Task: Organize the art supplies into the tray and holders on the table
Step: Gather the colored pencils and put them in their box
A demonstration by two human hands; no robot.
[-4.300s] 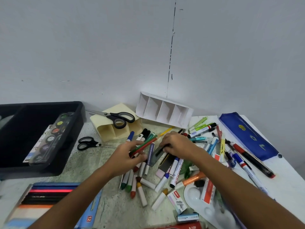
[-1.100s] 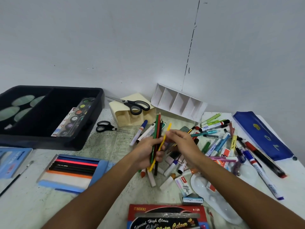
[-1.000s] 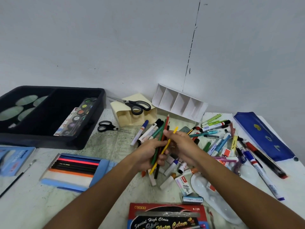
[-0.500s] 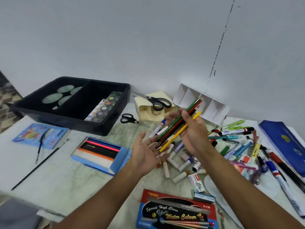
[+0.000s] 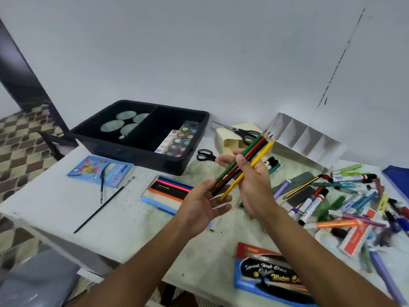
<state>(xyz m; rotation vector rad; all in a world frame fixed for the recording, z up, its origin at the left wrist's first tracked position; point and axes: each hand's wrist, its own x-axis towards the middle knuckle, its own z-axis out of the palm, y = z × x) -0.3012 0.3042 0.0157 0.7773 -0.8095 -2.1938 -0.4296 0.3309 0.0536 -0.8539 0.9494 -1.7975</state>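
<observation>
The right hand pinches a bundle of pencils (green, red, dark and yellow), held slanting above the worktop, tips toward the cream holder. The left hand is spread beneath their lower ends, fingers straight and touching or nearly touching the bundle; its grip holds nothing.

Judging by how things lie, the task is at an early stage. The black tray holds only a paint palette in its right compartment and round discs in its left. The cream holder lies on its side just right of the tray, with scissors on top of it; a second pair of scissors lies between tray and holder. The white divider leans against the wall beyond the holder, its compartments seemingly unfilled. Right of the hands a heap of markers is still unsorted. An open pencil box sits just in front of the tray, and two brushes lie to the tray's front left.

Writing: the blue packet in front of the tray reads roughly "NEON". The red-and-blue box near the worktop's front edge reads "Special High Class … Water Co…"; its brand print is too blurred.
</observation>
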